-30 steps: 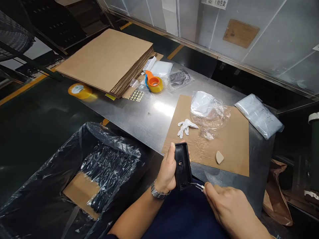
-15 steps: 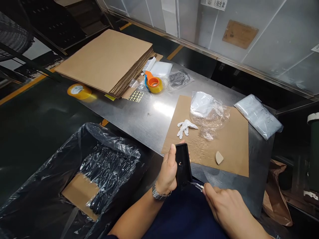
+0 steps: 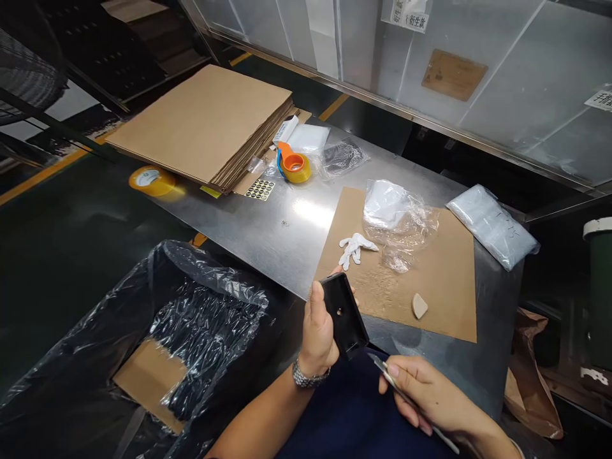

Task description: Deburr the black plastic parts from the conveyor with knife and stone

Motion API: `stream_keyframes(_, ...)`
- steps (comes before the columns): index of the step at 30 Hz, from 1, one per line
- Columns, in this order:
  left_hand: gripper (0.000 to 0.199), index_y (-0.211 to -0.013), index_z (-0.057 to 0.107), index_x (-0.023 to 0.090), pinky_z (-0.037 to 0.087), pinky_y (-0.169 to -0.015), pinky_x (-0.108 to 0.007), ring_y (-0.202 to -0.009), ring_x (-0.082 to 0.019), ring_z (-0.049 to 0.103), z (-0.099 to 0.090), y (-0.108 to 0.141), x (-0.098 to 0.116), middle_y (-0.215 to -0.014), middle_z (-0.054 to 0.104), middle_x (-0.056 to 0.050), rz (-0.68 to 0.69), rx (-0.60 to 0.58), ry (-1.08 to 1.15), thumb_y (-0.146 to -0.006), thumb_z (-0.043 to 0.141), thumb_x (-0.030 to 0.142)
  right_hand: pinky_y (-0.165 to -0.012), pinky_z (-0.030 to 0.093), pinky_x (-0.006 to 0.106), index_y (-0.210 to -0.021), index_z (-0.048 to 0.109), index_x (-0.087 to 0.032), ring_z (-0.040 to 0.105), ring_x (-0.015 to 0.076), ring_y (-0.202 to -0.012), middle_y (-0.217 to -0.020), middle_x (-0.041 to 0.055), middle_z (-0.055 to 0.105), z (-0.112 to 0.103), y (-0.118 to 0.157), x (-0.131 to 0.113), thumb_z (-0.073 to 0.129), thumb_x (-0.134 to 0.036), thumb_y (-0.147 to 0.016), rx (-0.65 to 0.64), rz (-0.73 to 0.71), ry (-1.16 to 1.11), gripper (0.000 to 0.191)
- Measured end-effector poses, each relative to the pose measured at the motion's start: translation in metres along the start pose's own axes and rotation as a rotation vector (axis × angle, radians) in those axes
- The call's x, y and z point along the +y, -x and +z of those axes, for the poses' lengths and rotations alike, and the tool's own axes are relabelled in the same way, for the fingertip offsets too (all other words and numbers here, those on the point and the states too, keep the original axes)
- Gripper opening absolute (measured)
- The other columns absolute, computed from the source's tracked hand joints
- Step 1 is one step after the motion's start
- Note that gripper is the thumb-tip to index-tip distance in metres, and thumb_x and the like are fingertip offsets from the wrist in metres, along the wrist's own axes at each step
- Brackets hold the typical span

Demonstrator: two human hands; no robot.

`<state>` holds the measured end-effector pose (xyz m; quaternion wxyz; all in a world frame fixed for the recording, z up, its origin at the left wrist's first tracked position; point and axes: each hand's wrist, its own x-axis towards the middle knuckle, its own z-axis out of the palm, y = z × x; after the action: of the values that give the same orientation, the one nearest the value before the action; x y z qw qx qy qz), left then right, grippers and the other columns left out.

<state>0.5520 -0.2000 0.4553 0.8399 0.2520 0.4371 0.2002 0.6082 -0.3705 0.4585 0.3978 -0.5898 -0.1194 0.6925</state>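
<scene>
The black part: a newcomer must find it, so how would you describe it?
On the metal table lies a cardboard sheet bearing a white glove. By that sheet's near-left corner, the left hand holds the black part, a shallow open box. Its broad, dark shape sets it apart from the slim bladed tool in the right hand.

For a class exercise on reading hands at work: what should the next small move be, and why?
Probably bring the knife to the near edge of the black part: the left hand holds the part, its hollow side showing, and the right hand aims the knife toward that edge, seemingly just short of it.
</scene>
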Motion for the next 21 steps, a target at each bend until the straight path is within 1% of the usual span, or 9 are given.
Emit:
stream_keyframes(2,0.055,-0.118,0.051,0.018,0.048,-0.051,-0.024,-0.054,-0.012,0.056,0.0,-0.003,0.0,-0.071,0.06,-0.002,-0.038,-0.013,0.034,-0.08,0.041,0.056,-0.031,0.02,0.014,-0.084,0.052,-0.017,0.028,0.0032,-0.028,-0.041,-0.0085,0.042,-0.001,0.001,-0.001,0.031,-0.056,-0.088,0.089,-0.072,-0.011,0.044)
stream_keyframes(4,0.051,-0.113,0.054,0.016,0.048,-0.05,-0.025,-0.052,-0.012,0.055,0.0,-0.006,0.0,-0.069,0.06,-0.002,-0.106,-0.005,0.065,-0.082,0.039,0.054,-0.034,0.023,0.015,-0.085,0.051,-0.017,0.032,0.0038,-0.033,-0.046,-0.0079,0.041,-0.001,0.002,-0.003,0.033,-0.054,-0.088,0.184,-0.15,0.025,0.041)
stream_keyframes(6,0.049,-0.107,0.057,0.015,0.049,-0.05,-0.026,-0.051,-0.012,0.055,0.0,-0.008,0.0,-0.067,0.06,-0.003,-0.159,0.006,0.084,-0.083,0.038,0.053,-0.039,0.026,0.017,-0.085,0.051,-0.018,0.033,0.005,-0.041,-0.051,-0.0078,0.037,0.0,0.003,-0.006,0.043,-0.051,-0.085,0.277,-0.238,0.125,0.034)
stream_keyframes(9,0.046,-0.099,0.06,0.015,0.049,-0.049,-0.027,-0.051,-0.013,0.056,-0.001,-0.009,-0.001,-0.065,0.061,-0.003,-0.23,0.0,0.102,-0.083,0.038,0.052,-0.045,0.025,0.019,-0.084,0.055,-0.019,0.029,0.0065,-0.049,-0.054,-0.0075,0.03,0.002,0.002,-0.009,0.054,-0.04,-0.082,0.385,-0.39,0.336,0.021)
stream_keyframes(11,0.045,-0.098,0.06,0.015,0.05,-0.049,-0.027,-0.051,-0.013,0.057,-0.002,-0.008,-0.001,-0.064,0.061,-0.003,-0.289,-0.019,0.118,-0.083,0.039,0.051,-0.046,0.024,0.02,-0.088,0.058,-0.019,0.028,0.0068,-0.049,-0.054,-0.007,0.032,0.004,-0.002,-0.01,0.054,-0.032,-0.083,0.402,-0.487,0.434,0.014)
stream_keyframes(13,0.045,-0.096,0.061,0.014,0.05,-0.049,-0.028,-0.049,-0.013,0.057,-0.003,-0.007,-0.002,-0.064,0.061,-0.003,-0.343,-0.04,0.119,-0.084,0.038,0.051,-0.047,0.026,0.021,-0.091,0.06,-0.019,0.032,0.0069,-0.049,-0.056,-0.0058,0.041,0.005,-0.008,-0.01,0.052,-0.025,-0.083,0.365,-0.571,0.496,0.012)
stream_keyframes(16,0.045,-0.094,0.061,0.014,0.05,-0.048,-0.028,-0.049,-0.014,0.057,-0.003,-0.007,-0.004,-0.064,0.062,-0.004,-0.394,-0.04,0.095,-0.084,0.038,0.051,-0.051,0.032,0.021,-0.083,0.06,-0.018,0.042,0.0078,-0.052,-0.063,-0.002,0.055,0.004,-0.018,-0.008,0.049,-0.017,-0.084,0.303,-0.695,0.589,0.011)
stream_keyframes(18,0.045,-0.091,0.061,0.014,0.05,-0.047,-0.029,-0.05,-0.015,0.059,-0.001,-0.007,-0.005,-0.063,0.062,-0.004,-0.408,-0.022,0.098,-0.084,0.038,0.051,-0.054,0.034,0.021,-0.081,0.06,-0.018,0.048,0.0088,-0.054,-0.066,-0.0001,0.061,0.004,-0.023,-0.006,0.048,-0.014,-0.084,0.34,-0.818,0.659,0.012)
stream_keyframes(21,0.044,-0.085,0.06,0.013,0.051,-0.047,-0.029,-0.05,-0.015,0.059,0.0,-0.01,-0.005,-0.062,0.062,-0.004,-0.402,0.007,0.119,-0.083,0.038,0.052,-0.054,0.036,0.021,-0.083,0.058,-0.018,0.051,0.0094,-0.053,-0.062,-0.0003,0.061,0.01,-0.025,-0.001,0.05,-0.011,-0.082,0.502,-0.971,0.706,0.011)
